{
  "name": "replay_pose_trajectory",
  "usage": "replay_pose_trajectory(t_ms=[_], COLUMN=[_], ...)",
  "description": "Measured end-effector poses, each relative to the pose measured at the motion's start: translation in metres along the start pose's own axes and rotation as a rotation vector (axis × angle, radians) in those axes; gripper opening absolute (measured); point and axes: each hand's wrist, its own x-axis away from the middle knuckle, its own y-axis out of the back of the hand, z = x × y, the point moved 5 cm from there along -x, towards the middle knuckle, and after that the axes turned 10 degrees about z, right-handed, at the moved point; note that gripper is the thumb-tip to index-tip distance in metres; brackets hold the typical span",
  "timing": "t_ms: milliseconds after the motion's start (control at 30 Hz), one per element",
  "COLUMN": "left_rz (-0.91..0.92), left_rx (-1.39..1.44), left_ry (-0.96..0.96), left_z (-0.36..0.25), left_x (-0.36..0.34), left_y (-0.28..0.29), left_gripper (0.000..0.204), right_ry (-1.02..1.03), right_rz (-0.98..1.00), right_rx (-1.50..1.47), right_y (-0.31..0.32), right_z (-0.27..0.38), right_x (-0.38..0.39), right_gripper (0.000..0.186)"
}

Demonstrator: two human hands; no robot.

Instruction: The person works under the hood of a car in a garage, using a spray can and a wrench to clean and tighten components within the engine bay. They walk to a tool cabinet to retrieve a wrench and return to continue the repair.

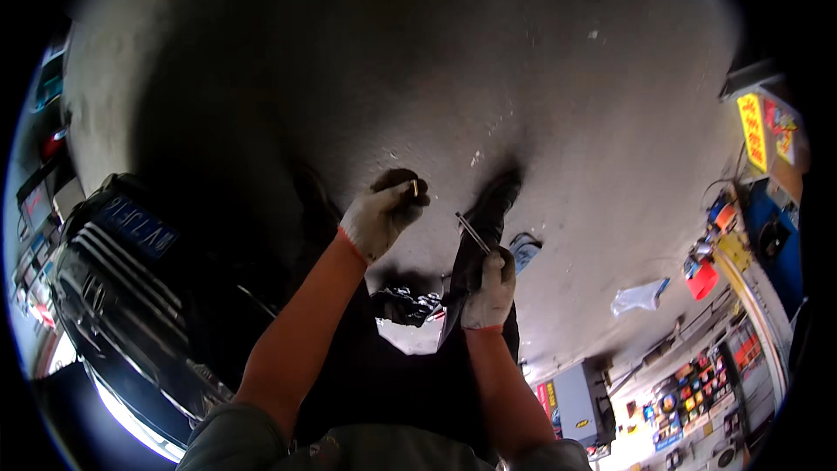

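Observation:
My left hand [384, 216], in a white glove with orange cuff and blackened fingers, pinches a small brass-coloured piece [416, 188] just above the middle of the view. My right hand [490, 295], gloved the same way, grips a slim silver metal tool [472, 231] pointing up and to the left. The tool's tip is apart from the small piece. Both hands are over my dark-trousered legs, and a dark shoe [501, 192] shows beyond the tool. Behind and between my legs lies a dark object [401, 305] that I cannot make out.
A black car front [118, 288] with a grille stands close at left. On the concrete floor [593, 105] lie a grey-blue object [526, 253] and a pale bag [636, 296]. Red containers [702, 277], a blue machine [772, 240], yellow signs [751, 131], a grey cabinet [571, 401] and shelving [689, 397] line the right.

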Motion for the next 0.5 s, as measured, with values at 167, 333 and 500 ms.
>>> replay_pose_trajectory(t_ms=[167,333,500], left_rz=[0.308,0.428,0.531], left_rx=[-0.080,-0.167,-0.204], left_ry=[-0.268,-0.537,-0.868], left_z=[-0.133,-0.234,-0.320], left_x=[0.198,0.396,0.568], left_y=[-0.147,-0.223,-0.219], left_gripper=[0.023,0.023,0.024], right_ry=[0.121,0.447,0.585], right_rz=[0.470,0.775,0.998], right_rx=[0.102,0.504,0.642], right_y=[-0.154,-0.306,-0.451], right_z=[0.177,0.298,0.311], right_x=[0.118,0.279,0.447], right_gripper=[0.016,0.018,0.011])
